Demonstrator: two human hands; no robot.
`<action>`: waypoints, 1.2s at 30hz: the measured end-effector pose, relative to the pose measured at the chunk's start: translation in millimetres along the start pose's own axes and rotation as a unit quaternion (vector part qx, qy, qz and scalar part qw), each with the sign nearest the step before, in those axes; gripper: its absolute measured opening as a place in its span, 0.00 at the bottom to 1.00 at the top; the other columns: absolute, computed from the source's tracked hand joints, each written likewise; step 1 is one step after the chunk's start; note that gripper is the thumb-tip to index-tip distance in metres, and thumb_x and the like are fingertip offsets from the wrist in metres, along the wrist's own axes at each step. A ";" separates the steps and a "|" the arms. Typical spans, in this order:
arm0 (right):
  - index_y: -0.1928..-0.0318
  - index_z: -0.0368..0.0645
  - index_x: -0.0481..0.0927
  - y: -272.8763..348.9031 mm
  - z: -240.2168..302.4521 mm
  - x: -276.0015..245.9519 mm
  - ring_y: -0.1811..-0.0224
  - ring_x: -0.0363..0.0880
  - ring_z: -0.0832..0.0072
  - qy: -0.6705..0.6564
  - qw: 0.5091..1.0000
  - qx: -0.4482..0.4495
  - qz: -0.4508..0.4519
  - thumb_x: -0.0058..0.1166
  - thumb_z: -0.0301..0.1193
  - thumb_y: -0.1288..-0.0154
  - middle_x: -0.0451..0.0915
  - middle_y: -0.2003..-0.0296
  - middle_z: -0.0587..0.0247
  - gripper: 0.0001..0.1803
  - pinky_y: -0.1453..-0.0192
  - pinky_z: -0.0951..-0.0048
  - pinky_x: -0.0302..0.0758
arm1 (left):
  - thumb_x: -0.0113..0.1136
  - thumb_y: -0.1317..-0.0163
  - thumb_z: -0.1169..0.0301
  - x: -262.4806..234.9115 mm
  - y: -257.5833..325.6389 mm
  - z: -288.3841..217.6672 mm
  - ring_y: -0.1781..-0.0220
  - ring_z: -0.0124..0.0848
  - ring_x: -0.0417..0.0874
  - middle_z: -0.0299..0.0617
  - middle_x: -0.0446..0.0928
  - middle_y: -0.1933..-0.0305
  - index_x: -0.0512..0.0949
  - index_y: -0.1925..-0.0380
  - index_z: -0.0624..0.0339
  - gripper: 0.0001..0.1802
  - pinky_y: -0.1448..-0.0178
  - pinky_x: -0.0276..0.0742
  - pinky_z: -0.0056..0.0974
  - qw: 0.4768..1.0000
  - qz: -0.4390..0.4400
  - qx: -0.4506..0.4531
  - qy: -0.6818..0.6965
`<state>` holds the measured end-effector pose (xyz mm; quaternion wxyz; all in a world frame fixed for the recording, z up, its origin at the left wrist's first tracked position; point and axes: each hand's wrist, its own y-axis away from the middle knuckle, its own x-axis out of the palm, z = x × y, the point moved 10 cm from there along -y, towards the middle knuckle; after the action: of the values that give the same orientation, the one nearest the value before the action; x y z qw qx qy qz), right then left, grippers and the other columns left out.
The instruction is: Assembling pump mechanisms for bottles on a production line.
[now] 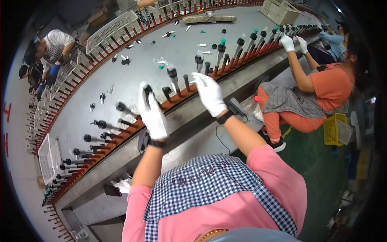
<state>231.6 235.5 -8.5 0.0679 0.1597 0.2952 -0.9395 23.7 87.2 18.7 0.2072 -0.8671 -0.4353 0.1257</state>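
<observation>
Both my hands wear white gloves. My left hand (153, 117) is closed around a black cap-like part (148, 89) at the near edge of a worktable; what lies under the part is hidden by the glove. My right hand (209, 94) reaches over the rail with its fingers stretched out and nothing visible in them. Its fingertips are beside a bare dark-red post (186, 82). Between my hands, a short black fitting (167, 92) and a taller black fitting with a clear top (173, 74) stand upright on the orange-brown rail (177, 99).
Loose black, white and green parts lie on the grey table (149, 48). A white crate (280, 12) and a white basket (48, 157) stand by the table. A co-worker in orange (330, 86) sits at right; another in white (58, 44) works at far left.
</observation>
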 end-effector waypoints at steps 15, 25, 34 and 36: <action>0.55 0.43 0.88 -105.9 -63.8 75.5 0.61 0.86 0.57 -0.186 0.964 0.165 0.095 0.51 0.47 0.26 0.87 0.65 0.51 0.21 0.53 0.63 0.79 | 0.55 0.23 0.61 108.7 -51.8 31.7 0.59 0.25 0.81 0.40 0.85 0.63 0.83 0.62 0.63 0.16 0.49 0.75 0.31 0.991 0.081 -0.096 0.040; 0.45 0.43 0.83 -31.1 56.0 54.2 0.52 0.86 0.65 -0.176 0.974 0.128 0.069 0.56 0.39 0.26 0.86 0.55 0.51 0.17 0.47 0.68 0.78 | 0.55 0.24 0.61 20.4 -28.0 31.8 0.48 0.30 0.84 0.42 0.85 0.55 0.80 0.53 0.65 0.16 0.37 0.75 0.37 0.983 0.041 -0.170 0.062; 0.41 0.36 0.79 -57.8 -12.9 -55.6 0.45 0.82 0.60 -0.030 0.991 0.005 -0.132 0.56 0.32 0.27 0.83 0.47 0.48 0.18 0.39 0.66 0.76 | 0.52 0.25 0.70 19.4 59.2 -6.6 0.34 0.43 0.76 0.51 0.78 0.37 0.78 0.41 0.63 0.17 0.27 0.67 0.44 0.980 0.165 0.041 -0.101; 0.43 0.35 0.80 -88.1 -9.0 -35.6 0.48 0.83 0.59 0.008 0.998 0.039 -0.046 0.55 0.35 0.27 0.84 0.49 0.47 0.19 0.43 0.66 0.77 | 0.52 0.24 0.69 51.4 36.9 -23.8 0.34 0.44 0.76 0.51 0.78 0.38 0.77 0.39 0.63 0.18 0.28 0.68 0.44 0.979 0.160 0.088 -0.096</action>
<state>247.9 313.8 43.6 0.0158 0.1564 0.2658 -0.9511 89.4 103.0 20.5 0.2171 -0.8878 -0.2961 0.2774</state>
